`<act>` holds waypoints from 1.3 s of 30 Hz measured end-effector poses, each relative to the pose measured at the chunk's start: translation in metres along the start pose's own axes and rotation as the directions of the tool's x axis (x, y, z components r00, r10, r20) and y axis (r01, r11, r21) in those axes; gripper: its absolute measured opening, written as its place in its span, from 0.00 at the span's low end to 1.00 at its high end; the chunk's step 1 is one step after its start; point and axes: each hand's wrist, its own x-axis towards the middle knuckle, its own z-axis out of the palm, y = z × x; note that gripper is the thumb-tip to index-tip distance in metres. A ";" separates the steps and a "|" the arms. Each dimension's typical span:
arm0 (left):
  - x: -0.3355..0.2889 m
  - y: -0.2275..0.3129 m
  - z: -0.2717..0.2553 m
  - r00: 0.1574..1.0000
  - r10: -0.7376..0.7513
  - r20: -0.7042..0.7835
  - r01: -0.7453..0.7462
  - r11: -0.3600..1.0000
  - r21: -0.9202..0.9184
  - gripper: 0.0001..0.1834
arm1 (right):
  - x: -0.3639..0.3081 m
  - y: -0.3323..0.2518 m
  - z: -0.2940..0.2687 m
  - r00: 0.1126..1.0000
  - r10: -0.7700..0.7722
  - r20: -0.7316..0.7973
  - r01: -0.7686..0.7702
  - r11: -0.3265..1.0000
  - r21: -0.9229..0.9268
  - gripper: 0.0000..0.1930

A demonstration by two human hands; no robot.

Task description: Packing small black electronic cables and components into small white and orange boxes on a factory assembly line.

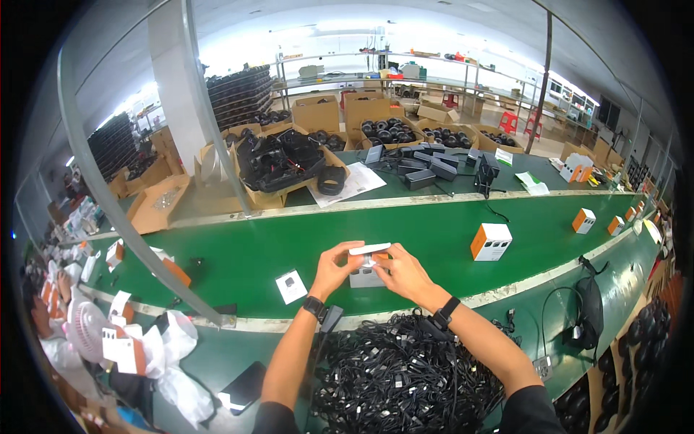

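Note:
Over the green conveyor belt (426, 231), both my hands are at a small white and orange box (368, 279). Its white top flap (370, 249) is tilted up, with orange showing beneath. My left hand (335, 266) pinches the flap's left side between thumb and fingers. On the other side my right hand (402, 273) has its fingers closed at the box's upper right edge, near a small pale piece I cannot make out. Close to my left hand, a white printed card (290, 286) lies on the belt. A heap of black cables (405, 376) lies below my forearms.
Another white and orange box (491, 241) stands on the belt to the right, with more boxes farther along. A metal post (130, 210) rises at the left. Beyond the belt are black adapters (430, 163) and a carton of black parts (278, 163). A black pouch (589, 312) lies at right.

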 end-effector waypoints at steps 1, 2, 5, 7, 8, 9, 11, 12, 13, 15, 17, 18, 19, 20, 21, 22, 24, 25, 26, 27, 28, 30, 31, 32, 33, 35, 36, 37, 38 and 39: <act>-0.002 0.004 -0.003 1.000 -0.001 0.006 0.001 1.000 0.002 0.23 | -0.004 0.004 -0.003 1.000 -0.024 -0.021 0.023 1.000 -0.017 0.15; -0.006 0.008 -0.012 0.992 0.119 0.046 -0.126 0.975 0.181 0.22 | -0.005 0.004 -0.007 0.999 -0.024 -0.025 0.024 1.000 -0.010 0.15; -0.010 0.019 -0.004 0.982 0.177 0.069 -0.190 0.909 0.371 0.18 | -0.011 0.014 -0.024 0.971 0.156 0.183 -0.205 0.933 0.294 0.17; -0.006 0.027 0.007 0.970 0.224 0.093 -0.241 0.850 0.468 0.17 | -0.015 0.022 -0.027 0.953 0.302 0.017 -0.293 0.908 0.301 0.15; -0.004 0.026 0.009 0.970 0.225 0.091 -0.241 0.849 0.470 0.17 | -0.014 0.021 -0.025 0.955 0.288 -0.068 -0.240 0.890 0.386 0.15; -0.003 0.026 0.011 0.969 0.231 0.092 -0.246 0.842 0.479 0.16 | -0.013 0.024 -0.024 0.956 0.285 -0.068 -0.239 0.891 0.387 0.15; 0.000 0.025 0.017 0.967 0.237 0.093 -0.252 0.837 0.486 0.16 | -0.013 0.036 -0.021 0.997 0.069 -0.034 -0.063 0.987 0.149 0.14; 0.003 0.025 0.022 0.964 0.242 0.108 -0.263 0.824 0.502 0.15 | -0.015 0.043 -0.020 0.997 0.071 -0.033 -0.065 0.987 0.146 0.14; 0.007 0.025 0.026 0.961 0.247 0.123 -0.274 0.812 0.515 0.14 | -0.016 0.052 -0.019 0.998 0.045 -0.037 -0.041 0.995 0.088 0.14; 0.006 0.026 0.029 0.952 0.268 0.149 -0.304 0.769 0.563 0.14 | -0.015 0.048 -0.022 0.999 0.017 -0.028 -0.016 0.999 0.048 0.14; 0.003 0.031 0.027 0.942 0.287 0.176 -0.333 0.721 0.608 0.15 | -0.015 0.040 -0.034 0.997 0.054 0.062 -0.054 0.999 -0.007 0.15; 0.000 0.032 0.026 0.915 0.328 0.233 -0.398 0.657 0.640 0.17 | -0.017 0.036 -0.039 0.996 0.055 0.071 -0.056 0.998 0.002 0.15; -0.003 0.034 0.024 0.885 0.363 0.292 -0.461 0.587 0.666 0.19 | -0.018 0.032 -0.045 0.998 0.024 0.058 -0.024 1.000 -0.008 0.15; -0.002 0.034 0.028 0.887 0.359 0.291 -0.458 0.594 0.662 0.19 | -0.021 0.032 -0.051 0.999 -0.002 0.044 0.003 1.000 -0.031 0.15; -0.001 0.033 0.033 0.876 0.375 0.304 -0.477 0.570 0.670 0.20 | -0.024 0.038 -0.052 0.999 0.003 0.050 -0.002 1.000 -0.030 0.15; -0.001 0.033 0.038 0.864 0.391 0.318 -0.495 0.544 0.678 0.21 | -0.027 0.045 -0.052 0.998 -0.004 0.069 0.007 0.998 -0.055 0.15; 0.003 0.028 0.045 0.879 0.383 0.283 -0.467 0.582 0.665 0.21 | -0.024 0.051 -0.052 0.996 -0.001 0.090 0.006 0.998 -0.064 0.15; 0.004 0.027 0.047 0.893 0.373 0.251 -0.441 0.620 0.649 0.20 | -0.024 0.053 -0.052 0.996 -0.003 0.090 0.009 0.998 -0.064 0.15; 0.005 0.028 0.052 0.892 0.375 0.251 -0.443 0.621 0.647 0.20 | -0.025 0.056 -0.054 0.996 0.026 0.088 -0.023 0.999 -0.032 0.15; 0.003 0.029 0.056 0.893 0.362 0.267 -0.442 0.601 0.665 0.20 | -0.026 0.059 -0.057 0.995 0.056 0.087 -0.056 0.998 0.000 0.15; 0.003 0.030 0.060 0.894 0.349 0.282 -0.443 0.582 0.682 0.20 | -0.030 0.061 -0.059 0.994 0.058 0.088 -0.058 0.998 -0.005 0.15; 0.002 0.029 0.060 0.878 0.369 0.305 -0.469 0.534 0.704 0.20 | -0.037 0.055 -0.061 0.987 0.069 0.146 -0.058 0.995 -0.077 0.14; 0.002 0.028 0.061 0.859 0.391 0.330 -0.497 0.483 0.721 0.21 | -0.037 0.054 -0.062 0.986 0.070 0.149 -0.059 0.996 -0.074 0.14; 0.001 0.028 0.062 0.861 0.387 0.330 -0.495 0.487 0.720 0.21 | -0.037 0.052 -0.066 0.988 0.019 0.154 -0.003 0.994 -0.105 0.14; 0.001 0.028 0.063 0.853 0.366 0.372 -0.514 0.469 0.718 0.22 | -0.036 0.051 -0.068 0.987 -0.033 0.160 0.055 0.989 -0.134 0.15; 0.004 0.031 0.064 0.846 0.341 0.411 -0.530 0.450 0.718 0.23 | -0.037 0.056 -0.071 0.982 -0.060 0.179 0.090 0.982 -0.167 0.16; 0.008 0.033 0.068 0.840 0.323 0.436 -0.542 0.449 0.711 0.25 | -0.038 0.058 -0.073 0.976 -0.089 0.196 0.130 0.971 -0.202 0.17; 0.009 0.036 0.069 0.833 0.305 0.462 -0.553 0.446 0.703 0.27 | -0.041 0.060 -0.073 0.976 -0.094 0.196 0.134 0.971 -0.198 0.17; 0.011 0.038 0.070 0.830 0.313 0.462 -0.558 0.439 0.704 0.27 | -0.044 0.065 -0.074 0.979 -0.055 0.198 0.099 0.970 -0.222 0.17; 0.010 0.037 0.070 0.837 0.322 0.443 -0.546 0.424 0.722 0.29 | -0.045 0.069 -0.076 0.979 -0.022 0.201 0.072 0.968 -0.241 0.18</act>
